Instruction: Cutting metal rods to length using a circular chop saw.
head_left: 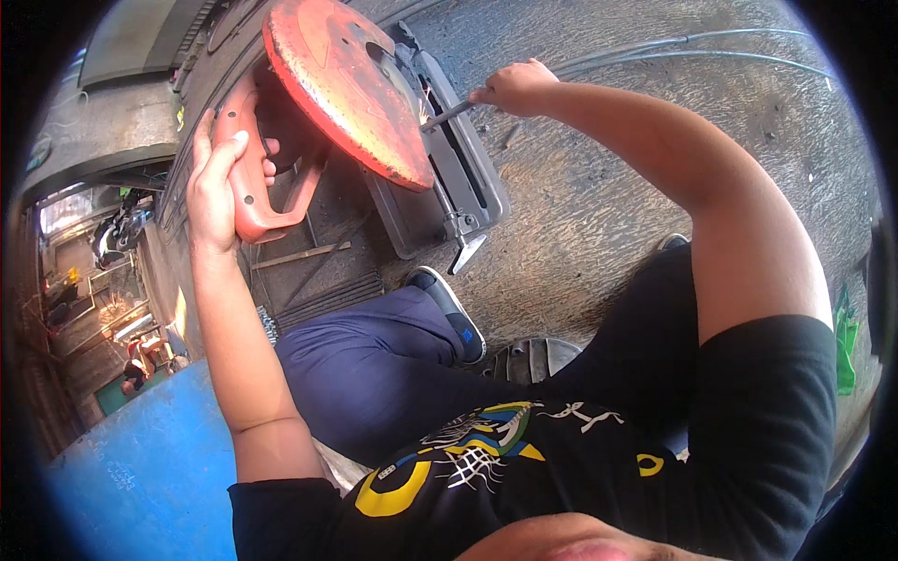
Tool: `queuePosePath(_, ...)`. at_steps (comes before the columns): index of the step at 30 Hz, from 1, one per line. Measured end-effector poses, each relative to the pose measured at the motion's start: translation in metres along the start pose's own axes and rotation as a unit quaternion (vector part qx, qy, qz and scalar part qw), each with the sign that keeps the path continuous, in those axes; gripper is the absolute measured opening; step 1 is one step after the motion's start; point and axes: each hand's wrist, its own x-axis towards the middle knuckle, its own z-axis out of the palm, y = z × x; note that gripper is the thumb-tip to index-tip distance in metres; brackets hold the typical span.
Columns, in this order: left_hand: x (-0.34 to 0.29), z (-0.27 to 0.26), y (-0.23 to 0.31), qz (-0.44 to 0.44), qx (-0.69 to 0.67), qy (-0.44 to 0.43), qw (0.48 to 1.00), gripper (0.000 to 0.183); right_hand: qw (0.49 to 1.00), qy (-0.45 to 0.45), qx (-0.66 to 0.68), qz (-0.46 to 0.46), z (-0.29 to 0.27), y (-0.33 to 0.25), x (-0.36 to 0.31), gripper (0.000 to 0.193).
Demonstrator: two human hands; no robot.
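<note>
An orange cut-off saw with a worn, scuffed blade guard point(346, 93) stands on a dark grey base point(485, 182) on the floor in front of me. My left hand point(213, 187) is wrapped round its orange D-shaped handle point(249, 182), fingers curling through the loop. On the far right side, my right hand point(520, 89) is closed on thin metal rods point(645, 50). Their near end reaches over the base to the guard's lower edge, where tiny bright streaks like sparks show. The guard hides most of the blade and the exact contact point.
A blue metal panel point(150, 467) rises at my lower left. Several dark rods point(332, 297) and a thin wooden strip point(301, 254) lie on the floor between the saw and my leg. My shoe point(454, 313) is close to the base. Beyond the left ledge, another person point(145, 360) appears lower down.
</note>
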Motion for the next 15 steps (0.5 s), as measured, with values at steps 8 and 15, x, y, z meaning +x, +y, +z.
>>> queuePosePath(8, 0.0017, -0.0019, -0.0015, 0.003, 0.000, 0.000, 1.000, 0.073, 1.000, 0.007, 0.002, 0.001, 0.0002, -0.0011, -0.0007, 0.064)
queuePosePath(15, 0.0018, -0.0005, -0.0017, 0.003, -0.002, 0.003, 1.000, 0.074, 1.000, 0.015, 0.010, 0.004, 0.0013, -0.0001, -0.0009, 0.064)
